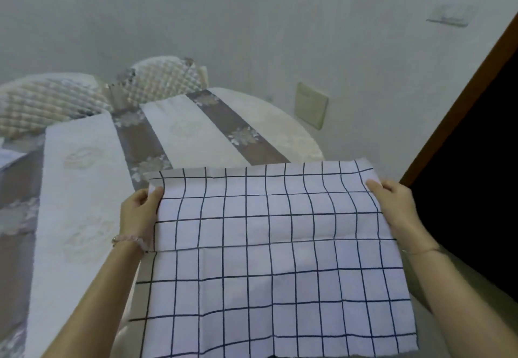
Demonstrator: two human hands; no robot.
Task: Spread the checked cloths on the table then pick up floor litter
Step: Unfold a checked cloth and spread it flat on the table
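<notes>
A white checked cloth (269,251) with thin dark grid lines is stretched flat in front of me, above the near right part of the round table (283,122). My left hand (140,212) pinches its upper left edge and my right hand (395,203) pinches its upper right edge. The cloth's lower part hangs toward me and hides what lies under it. The table is covered with a cream cloth crossed by grey-brown floral bands (238,130) and white runners (75,189).
Two chairs with quilted backs (165,77) (47,100) stand at the far side of the table against a pale wall. A wall switch plate (311,105) is to the right. A dark doorway with a brown frame (462,88) fills the right side.
</notes>
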